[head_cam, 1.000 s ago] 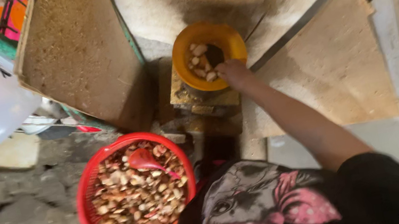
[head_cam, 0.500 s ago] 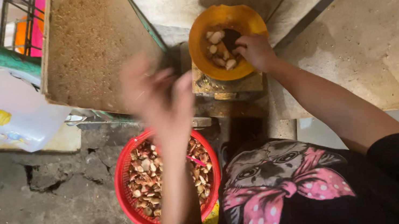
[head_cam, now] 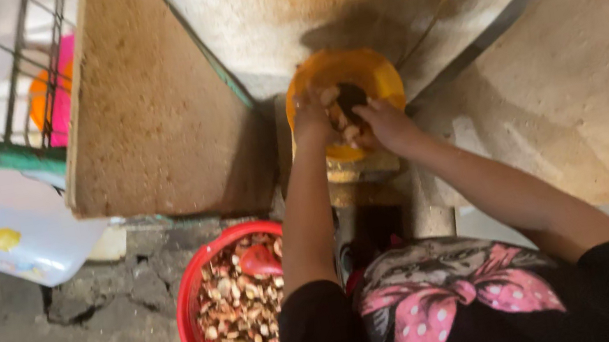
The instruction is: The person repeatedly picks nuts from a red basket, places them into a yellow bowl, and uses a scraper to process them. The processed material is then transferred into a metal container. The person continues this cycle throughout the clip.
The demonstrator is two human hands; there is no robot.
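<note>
Both hands now in the orange funnel-shaped bowl (head_cam: 346, 97). Left hand (head_cam: 311, 115) has come up from the red basin (head_cam: 207, 330) and joined the right hand (head_cam: 388, 124) among the nut pieces (head_cam: 347, 126). Fingers curled loosely over the pieces; whether either grips any, I can't tell. A small red scoop (head_cam: 260, 260) lies in the basin's nuts, probably.

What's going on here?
A person has both hands in an orange funnel that holds pale nut-like pieces. The left hand and right hand sit at its near rim, among the pieces. Below, a red bowl full of the same pieces stands on the ground with a red scoop lying in it.
</note>
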